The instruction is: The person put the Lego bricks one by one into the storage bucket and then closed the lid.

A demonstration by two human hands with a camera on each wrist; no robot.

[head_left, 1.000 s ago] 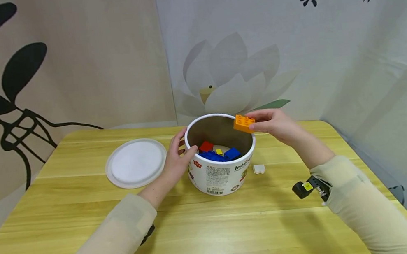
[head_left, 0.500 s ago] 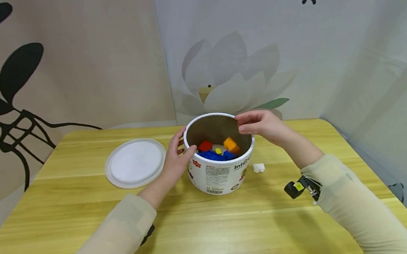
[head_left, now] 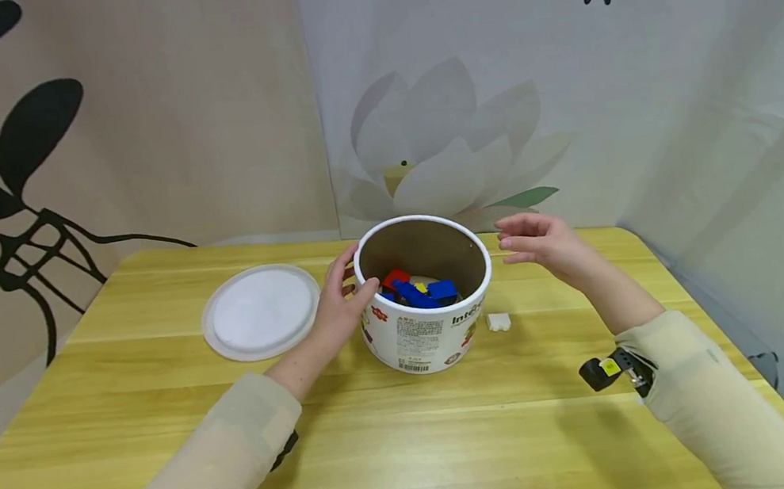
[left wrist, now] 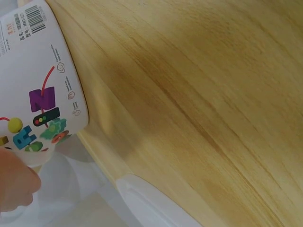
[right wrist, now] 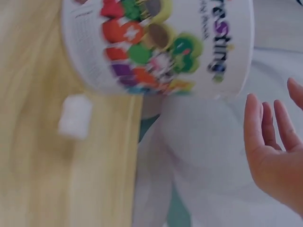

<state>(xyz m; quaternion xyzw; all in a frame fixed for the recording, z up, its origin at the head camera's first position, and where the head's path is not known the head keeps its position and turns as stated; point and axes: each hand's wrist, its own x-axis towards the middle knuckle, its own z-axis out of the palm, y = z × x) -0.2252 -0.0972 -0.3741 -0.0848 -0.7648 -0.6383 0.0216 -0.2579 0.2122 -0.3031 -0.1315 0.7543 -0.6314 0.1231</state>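
A white round bucket (head_left: 422, 345) with printed pictures stands upright on the table. My left hand (head_left: 338, 294) holds its left side near the rim, thumb in front and fingers further back. Inside lie a red block (head_left: 395, 277), blue blocks (head_left: 415, 295) and a small yellow piece (head_left: 421, 288); no orange brick shows there now. My right hand (head_left: 550, 244) hovers to the right of the rim, apart from it, fingers loosely extended and holding nothing. A small white block (head_left: 498, 322) lies on the table beside the bucket, and also appears, blurred, in the right wrist view.
A white round lid (head_left: 261, 312) lies flat on the wooden table (head_left: 413, 449), left of the bucket. Behind the table's back edge hangs a printed cloth (head_left: 221, 119) with a flower and leaves.
The right hand let go of an orange brick, which dropped into the bucket and is now out of sight. That hand then moved right, away from the rim. Blocks inside shifted; the left hand stayed.
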